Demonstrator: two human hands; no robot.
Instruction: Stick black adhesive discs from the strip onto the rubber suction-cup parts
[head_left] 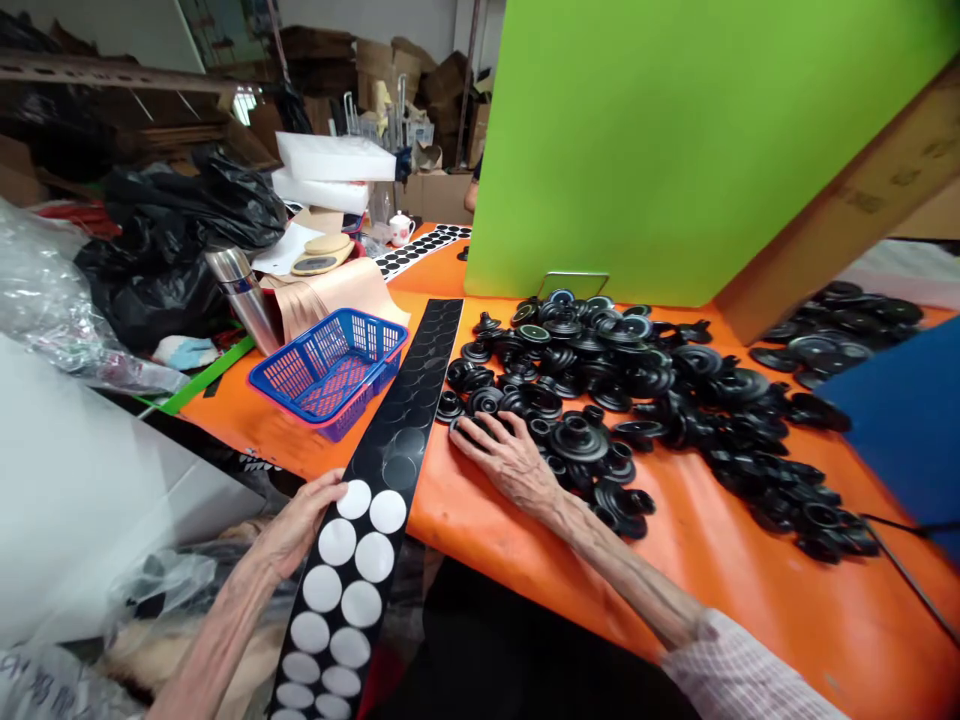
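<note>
A long black strip of round stickers (420, 400) runs from the orange table down over its front edge. White discs (356, 602) in two rows show on its near part; the far part is black with faint circles. My left hand (304, 522) is closed on the strip's left edge, thumb and fingers pinching it beside the first white discs. To the right, my right hand (514, 468) lies over the near-left side of a heap of black round stepped parts (581, 440). Its fingers are stretched out and apart, touching a part underneath; whether they grip it is hidden.
A blue plastic basket (330, 372) stands left of the strip. Behind it are a steel flask (244, 300), a second dotted strip (424, 248) and a cup (401, 229). A tall green panel (615, 150) closes off the back; a blue panel (900, 430) stands at right.
</note>
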